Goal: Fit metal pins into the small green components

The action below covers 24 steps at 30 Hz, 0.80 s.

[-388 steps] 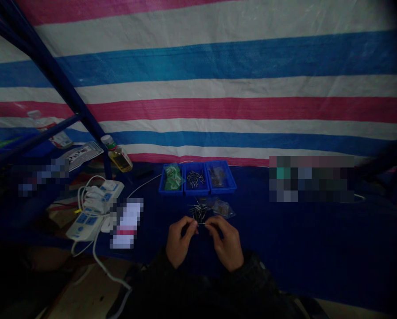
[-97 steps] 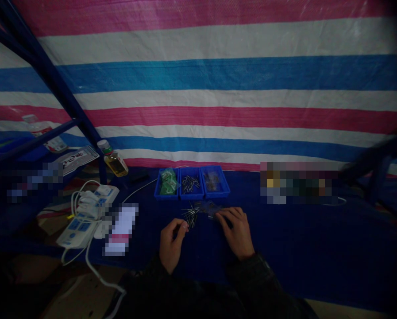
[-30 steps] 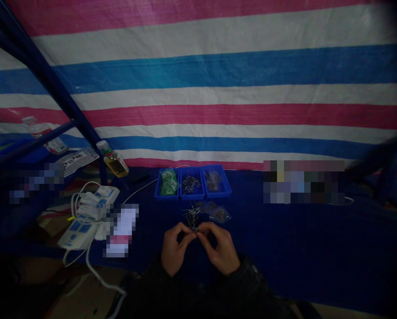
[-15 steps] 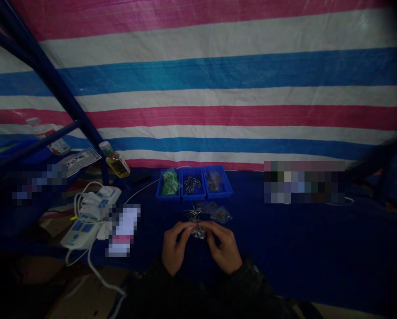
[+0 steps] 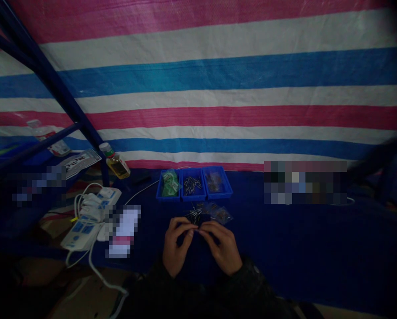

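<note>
My left hand [image 5: 177, 246] and my right hand [image 5: 223, 248] meet over the blue table, their fingertips pinched together almost touching. Whatever is between the fingertips is too small and dark to make out; only a faint pale edge shows. Just beyond the fingers lies a loose pile of thin metal pins or screws [image 5: 194, 213]. Right of that pile are small clear plastic bags [image 5: 221, 214] with little parts inside. Three joined blue bins stand behind: the left bin [image 5: 158, 196] has green-printed packets [image 5: 170, 184], the middle metal pins [image 5: 192, 185], the right clear bags [image 5: 214, 181].
To the left lie a phone-like blurred object [image 5: 123, 232] and a white power strip [image 5: 82, 228] with plugs and cables. A bottle of yellow liquid [image 5: 117, 166] stands by the blue metal frame [image 5: 57, 88]. Striped sheeting [image 5: 218, 115] hangs behind; a pixelated patch covers items at right.
Half a second ago a shiny clear plastic bag showed between my fingertips; now it is no longer visible there. Both hands have stayed nearly in place, fingertips slightly lower.
</note>
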{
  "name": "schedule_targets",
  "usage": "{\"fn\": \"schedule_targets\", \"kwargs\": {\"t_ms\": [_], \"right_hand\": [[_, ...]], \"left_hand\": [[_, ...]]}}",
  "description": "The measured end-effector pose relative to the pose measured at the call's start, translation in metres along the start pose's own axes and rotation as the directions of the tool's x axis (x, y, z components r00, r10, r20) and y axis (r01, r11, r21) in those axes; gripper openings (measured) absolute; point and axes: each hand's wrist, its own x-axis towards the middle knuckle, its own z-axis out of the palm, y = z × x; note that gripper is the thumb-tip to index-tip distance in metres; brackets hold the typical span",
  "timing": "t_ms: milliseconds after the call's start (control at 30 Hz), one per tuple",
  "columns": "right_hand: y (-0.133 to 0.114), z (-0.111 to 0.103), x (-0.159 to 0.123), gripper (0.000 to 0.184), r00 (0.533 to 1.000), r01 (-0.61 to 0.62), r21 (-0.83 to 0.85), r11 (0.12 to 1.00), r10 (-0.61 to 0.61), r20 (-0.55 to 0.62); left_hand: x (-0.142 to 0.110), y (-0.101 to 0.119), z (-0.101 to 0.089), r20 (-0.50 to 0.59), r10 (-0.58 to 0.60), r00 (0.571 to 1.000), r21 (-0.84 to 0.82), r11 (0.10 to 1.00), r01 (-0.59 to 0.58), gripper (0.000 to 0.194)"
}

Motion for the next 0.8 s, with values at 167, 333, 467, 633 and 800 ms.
{"fn": "schedule_targets", "kwargs": {"t_ms": [167,333,467,633,800], "right_hand": [[0.004,0.004,-0.005,0.014,0.996,-0.082,0.055,0.995,0.084,-0.04],[0.001,0.003,-0.005,0.008,0.999,-0.042,0.007,0.999,0.042,-0.005],[-0.003,-0.002,-0.003,0.018,1.0,-0.018,-0.039,0.999,0.017,-0.008],[0.0,-0.001,-0.003,0.028,1.0,-0.026,-0.028,0.999,0.026,0.0],[0.0,0.001,-0.001,0.015,0.999,-0.029,-0.036,0.999,0.028,-0.031]], "left_hand": [[-0.003,-0.003,0.002,0.014,-0.068,0.998,-0.058,0.996,0.069,0.012],[-0.006,-0.013,0.007,-0.064,-0.18,0.982,-0.112,0.979,0.172,0.015],[-0.005,-0.012,0.006,-0.015,-0.165,0.986,-0.12,0.979,0.162,0.017],[-0.004,-0.011,0.004,-0.072,-0.155,0.985,-0.134,0.98,0.144,0.025],[-0.002,-0.012,0.004,0.006,-0.092,0.996,-0.088,0.992,0.092,0.022]]}}
